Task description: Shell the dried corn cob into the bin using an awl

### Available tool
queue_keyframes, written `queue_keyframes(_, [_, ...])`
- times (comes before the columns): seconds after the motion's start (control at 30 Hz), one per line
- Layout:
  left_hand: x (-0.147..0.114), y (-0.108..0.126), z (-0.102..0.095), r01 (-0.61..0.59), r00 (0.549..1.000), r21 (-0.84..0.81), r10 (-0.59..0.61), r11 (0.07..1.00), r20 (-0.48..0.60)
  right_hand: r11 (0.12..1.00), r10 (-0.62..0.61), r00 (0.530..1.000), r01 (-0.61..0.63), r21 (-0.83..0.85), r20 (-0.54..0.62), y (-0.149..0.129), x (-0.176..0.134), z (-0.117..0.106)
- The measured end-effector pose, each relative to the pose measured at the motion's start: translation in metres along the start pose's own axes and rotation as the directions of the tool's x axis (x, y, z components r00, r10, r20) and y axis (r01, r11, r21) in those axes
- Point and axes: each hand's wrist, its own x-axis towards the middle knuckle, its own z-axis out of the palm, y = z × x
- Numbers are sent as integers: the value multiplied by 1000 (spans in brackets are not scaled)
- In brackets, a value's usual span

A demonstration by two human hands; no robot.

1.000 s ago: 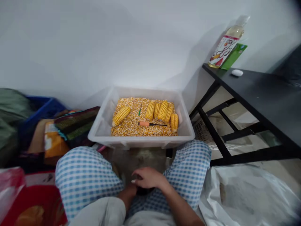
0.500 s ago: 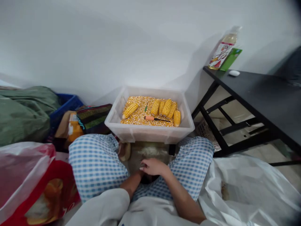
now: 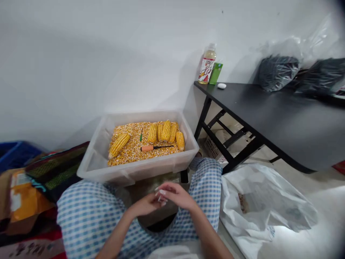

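Note:
My left hand point(image 3: 147, 204) and my right hand point(image 3: 176, 195) meet between my knees, below the near wall of a clear plastic bin point(image 3: 151, 169). Their fingertips touch and overlap, fingers loosely bent and apart. Neither hand visibly holds a thing. Loose corn kernels point(image 3: 132, 154) cover the bin's floor. On them, several ears of corn point(image 3: 166, 131) lie at the right and a single ear of corn point(image 3: 119, 144) at the left. A screwdriver with an orange handle point(image 3: 147, 148) rests near the front. Behind it lies a thin green-handled tool point(image 3: 141, 136).
To the right stands a black folding table point(image 3: 256, 108) with a bottle point(image 3: 207, 64), a green carton point(image 3: 215, 73), a white oval object point(image 3: 221, 86) and dark bagged bundles point(image 3: 279, 70). A white sack point(image 3: 258, 190) lies beside my right knee. Left are a mesh bag point(image 3: 60, 171) and a cardboard box point(image 3: 23, 201).
The view has swung right, so the bin sits further left and more of the table shows. My hands have risen out of my lap; the left hand, previously mostly hidden, is now visible.

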Motion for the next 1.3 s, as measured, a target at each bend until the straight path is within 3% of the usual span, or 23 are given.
queue_keyframes(0.17, [-56,68,-58,-154,982,-102,142,983,-121,961,-108,991,124,248,-75,-66,-1,-9])
queue_keyframes(0.23, [-67,91,-79,-201,952,-111,168,973,-255,914,-131,988,154,374,-86,-89,10,-11])
queue_keyframes(0.3, [-68,108,-96,-249,895,-78,198,966,-399,861,-143,984,177,477,-106,-106,27,-10])
queue_keyframes(0.37, [-62,121,-111,-298,806,-8,247,954,-538,835,-131,986,167,525,-105,-117,46,-8])
queue_keyframes(0.43, [-53,130,-123,-276,723,113,283,955,-630,836,-108,991,131,533,-74,-121,64,-6])
queue_keyframes(0.47, [-49,134,-129,-244,704,171,295,955,-645,841,-98,994,113,530,-57,-121,72,-4])
queue_keyframes(0.6, [-36,137,-146,-201,675,348,386,916,-628,820,-78,996,85,566,-36,-117,93,-3])
queue_keyframes(0.8, [-30,127,-162,-149,638,488,461,860,-617,698,14,999,12,716,-30,-117,110,-3])
queue_keyframes(1.07, [-31,118,-172,45,605,676,518,736,-605,642,154,983,-21,766,-102,-127,134,14])
queue_keyframes(1.3, [-33,116,-178,62,592,750,581,658,-559,568,219,971,-49,822,-93,-130,145,18])
